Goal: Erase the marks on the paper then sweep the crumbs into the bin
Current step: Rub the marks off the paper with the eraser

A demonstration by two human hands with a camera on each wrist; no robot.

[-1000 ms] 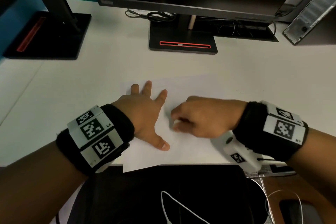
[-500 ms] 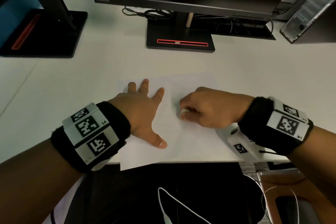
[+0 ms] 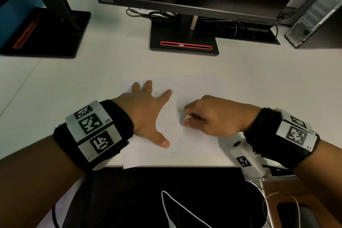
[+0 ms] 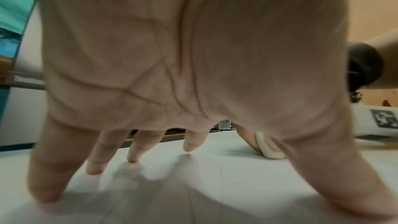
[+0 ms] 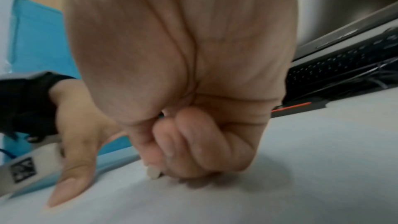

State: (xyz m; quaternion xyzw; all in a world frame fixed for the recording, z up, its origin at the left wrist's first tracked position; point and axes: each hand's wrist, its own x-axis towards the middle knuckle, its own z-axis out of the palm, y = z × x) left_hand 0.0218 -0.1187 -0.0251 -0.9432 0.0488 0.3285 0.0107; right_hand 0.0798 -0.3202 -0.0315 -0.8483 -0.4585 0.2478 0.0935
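A white sheet of paper (image 3: 199,87) lies on the desk near its front edge, with faint pencil lines (image 3: 166,122) between my two hands. My left hand (image 3: 148,109) lies flat on the paper's left half, fingers spread and straight, holding it down. My right hand (image 3: 207,116) is curled round a small white eraser (image 3: 187,117), whose tip touches the paper. The eraser (image 4: 269,149) shows in the left wrist view, and the eraser (image 5: 153,173) pokes out under the curled fingers in the right wrist view. No crumbs or bin can be made out.
A monitor stand (image 3: 183,44) sits behind the paper, a second black stand (image 3: 44,33) at the far left, and a computer case (image 3: 314,15) at the far right. Cables (image 3: 153,14) lie behind the stand. Below the desk edge is a dark area with a white cord (image 3: 175,207).
My right hand with the eraser has shifted right and back a little over the paper, uncovering the faint lines. The left hand stays flat on the sheet.
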